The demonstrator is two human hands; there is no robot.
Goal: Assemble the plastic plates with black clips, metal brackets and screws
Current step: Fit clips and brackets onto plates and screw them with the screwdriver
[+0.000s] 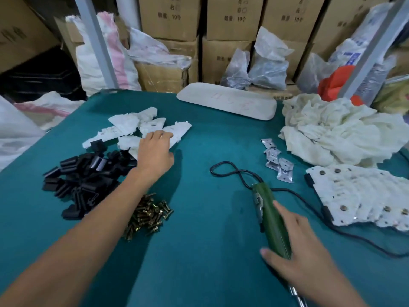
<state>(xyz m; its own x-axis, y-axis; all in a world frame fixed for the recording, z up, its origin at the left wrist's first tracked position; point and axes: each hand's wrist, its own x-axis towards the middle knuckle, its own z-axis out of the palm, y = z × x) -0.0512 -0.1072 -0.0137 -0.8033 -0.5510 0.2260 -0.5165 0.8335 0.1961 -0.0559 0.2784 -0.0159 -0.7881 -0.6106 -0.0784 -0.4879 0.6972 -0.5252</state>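
Loose white plastic plates [130, 127] lie in a heap at the far left of the green table. My left hand [155, 151] rests on the near edge of that heap, fingers curled over one plate. Black clips [81, 176] are piled left of my forearm, and brass screws [148, 213] lie in a small heap just below it. Several metal brackets [277, 161] sit right of centre. My right hand [296, 247] lies over a green electric screwdriver [271, 216] on the table. Finished plates [363, 196] are stacked at the right.
The screwdriver's black cable [232, 173] loops across the middle of the table [210, 140] and runs off right. A crumpled pale cloth [336, 129] lies at the back right, a long white pad [228, 100] at the back. Cardboard boxes [223, 54] and bags stand behind.
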